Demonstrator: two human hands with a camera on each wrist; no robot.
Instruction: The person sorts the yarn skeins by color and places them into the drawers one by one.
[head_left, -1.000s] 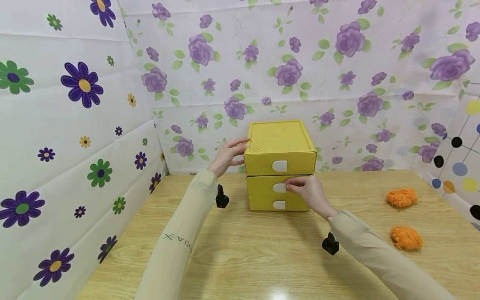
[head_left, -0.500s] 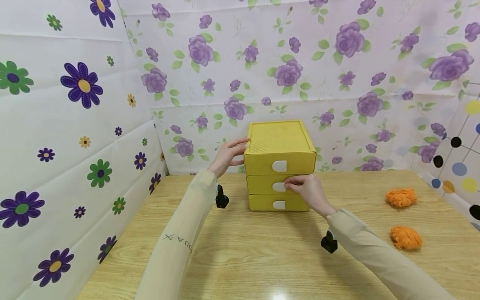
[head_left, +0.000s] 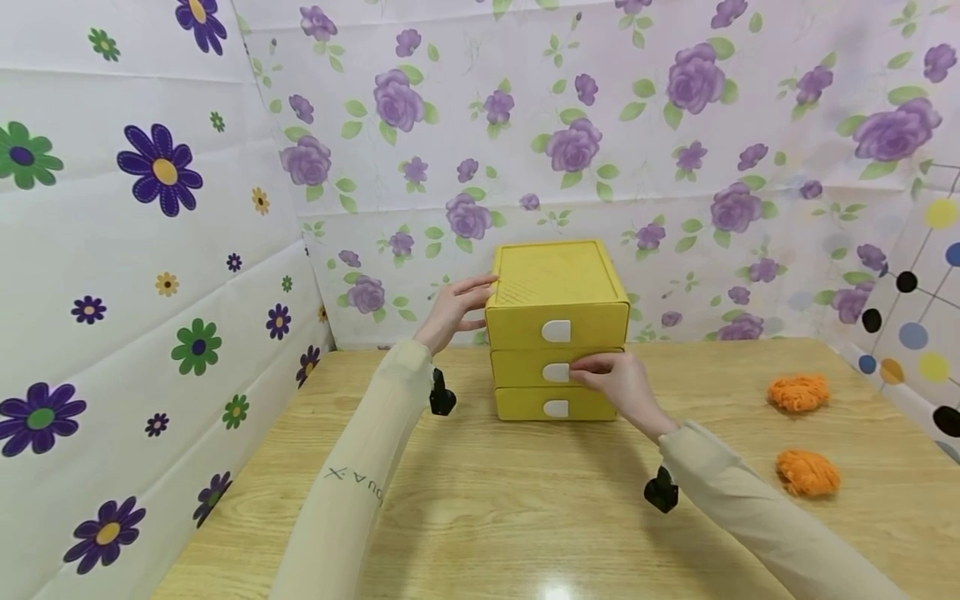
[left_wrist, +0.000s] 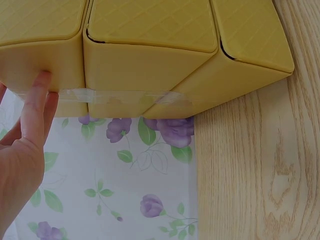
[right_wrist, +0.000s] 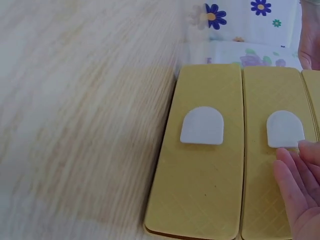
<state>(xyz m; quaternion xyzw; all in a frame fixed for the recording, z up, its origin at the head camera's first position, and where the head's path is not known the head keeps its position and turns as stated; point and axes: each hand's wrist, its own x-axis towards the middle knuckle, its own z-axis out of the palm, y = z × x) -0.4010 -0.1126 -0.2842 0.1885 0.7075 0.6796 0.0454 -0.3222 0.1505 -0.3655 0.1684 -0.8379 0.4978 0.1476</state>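
Observation:
A yellow box of three stacked drawers (head_left: 558, 271) stands on the wooden table, each front bearing a white rounded pull tab. At its left side is my left hand (head_left: 453, 312), fingers extended; in the left wrist view a fingertip of this hand (left_wrist: 31, 135) rests on the side of the top drawer section. My right hand (head_left: 621, 383) pinches the right edge of the middle drawer's tab (head_left: 555, 372) between thumb and fingers. In the right wrist view that tab (right_wrist: 285, 129) shows beside the thumb tip. All three drawer fronts sit nearly flush.
Two bundles of orange yarn-like strands, a far one (head_left: 798, 392) and a near one (head_left: 808, 473), lie on the right of the table (head_left: 495, 517). Floral cloth (head_left: 420, 167) hangs behind the box, and a flowered sheet (head_left: 150, 292) closes off the left side.
The middle drawer, sticking out slightly a second ago, has slid back in line with the others, my right hand still at its tab. The left hand stays in place.

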